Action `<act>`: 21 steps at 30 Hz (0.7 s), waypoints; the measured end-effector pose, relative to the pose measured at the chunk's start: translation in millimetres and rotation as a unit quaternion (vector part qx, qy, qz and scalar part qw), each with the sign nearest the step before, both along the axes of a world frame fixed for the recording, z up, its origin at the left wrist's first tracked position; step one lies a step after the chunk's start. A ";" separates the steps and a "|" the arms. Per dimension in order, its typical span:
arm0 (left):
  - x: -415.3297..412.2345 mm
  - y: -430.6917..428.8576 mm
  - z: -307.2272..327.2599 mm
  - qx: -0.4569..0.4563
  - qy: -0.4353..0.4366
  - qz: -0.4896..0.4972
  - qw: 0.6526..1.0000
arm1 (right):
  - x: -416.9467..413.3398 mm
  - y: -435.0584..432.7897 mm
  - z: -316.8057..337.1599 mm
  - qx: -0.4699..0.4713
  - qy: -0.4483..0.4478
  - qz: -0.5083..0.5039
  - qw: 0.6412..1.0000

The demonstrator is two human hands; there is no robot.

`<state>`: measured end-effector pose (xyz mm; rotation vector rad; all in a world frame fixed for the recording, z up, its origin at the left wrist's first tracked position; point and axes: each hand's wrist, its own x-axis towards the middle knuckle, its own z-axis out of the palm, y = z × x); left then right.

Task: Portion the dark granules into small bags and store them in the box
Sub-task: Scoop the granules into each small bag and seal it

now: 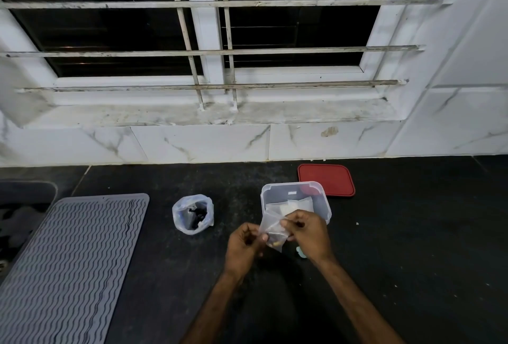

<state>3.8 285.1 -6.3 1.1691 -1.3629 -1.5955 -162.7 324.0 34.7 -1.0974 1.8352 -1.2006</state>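
- Left hand [243, 244] and right hand [309, 231] pinch a small clear plastic bag [270, 226] at lower centre, probably to seal it.
- Open clear plastic box [326, 203] sits just behind, ready for it.
- Crumpled bag of dark granules [193, 217] stands open, left of the hands.

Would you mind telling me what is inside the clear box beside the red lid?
A few flat small bags lie inside the box; their contents are unclear. The right hand and the held bag hide the box's near side.
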 end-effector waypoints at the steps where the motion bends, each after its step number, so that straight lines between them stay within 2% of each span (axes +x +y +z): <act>1: 1.5 1.5 -3.5 -0.001 -0.017 -0.012 1.000 | -0.9 0.9 -2.2 0.001 0.042 0.006 0.999; 4: 8.5 6.0 -15.1 -0.007 -0.079 -0.050 0.996 | 3.4 4.7 -9.9 0.019 0.164 0.062 0.984; 8: 15.6 4.8 -31.0 -0.052 -0.185 -0.096 0.977 | 14.8 11.7 -21.0 0.102 0.196 0.131 0.966; 11: 15.7 0.4 -36.8 -0.055 -0.225 -0.098 0.968 | 17.6 14.9 -24.7 0.134 0.231 0.143 0.953; 16: 11.3 -4.6 -37.7 -0.067 -0.246 -0.067 0.965 | 15.0 13.0 -20.7 0.129 0.253 0.154 0.946; 21: 4.3 -11.6 -36.2 -0.073 -0.228 -0.045 0.970 | 6.2 11.0 -18.4 0.100 0.324 0.124 0.933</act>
